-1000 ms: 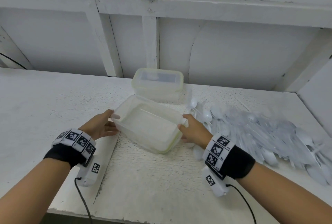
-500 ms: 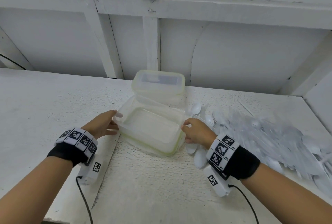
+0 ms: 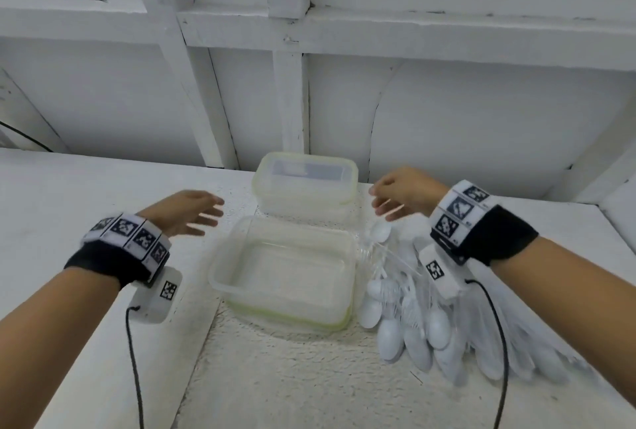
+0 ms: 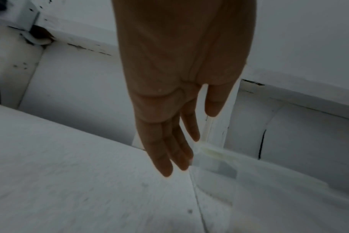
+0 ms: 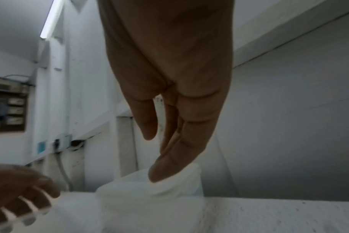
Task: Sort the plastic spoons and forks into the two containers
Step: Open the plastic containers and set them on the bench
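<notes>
Nearest the person, the white desk [image 3: 309, 390] is showing a rough, textured patch at its front edge. On it, the open container [image 3: 285, 277], a clear plastic box with a pale green rim, is sitting flat and upright with nothing inside. Just beside its right wall, the pile of plastic spoons and forks [image 3: 423, 322] is lying loose on the desk, bowls pointing toward the person; the pile is spreading off to the right under the right forearm, and its far part is too blurred to tell spoons from forks.

Farther back, the left hand [image 3: 186, 213] is hovering above the desk, just left of the open container's far left corner, apart from it. Its fingers [image 4: 165, 151] are stretching out straight and slightly spread, holding nothing. The right hand [image 3: 406, 192] is hovering across from it, beyond the container's far right corner and above the upper end of the pile. Its fingers [image 5: 175, 151] are relaxed and loosely extended, holding nothing as well; the right wrist view cannot tell whether a fingertip is touching the lid behind it.

Between the two hands and beyond them, the lidded container [image 3: 304, 184] is standing close behind the open one. Behind everything, the white wall panel [image 3: 481, 118] is rising from the desk's back edge.
</notes>
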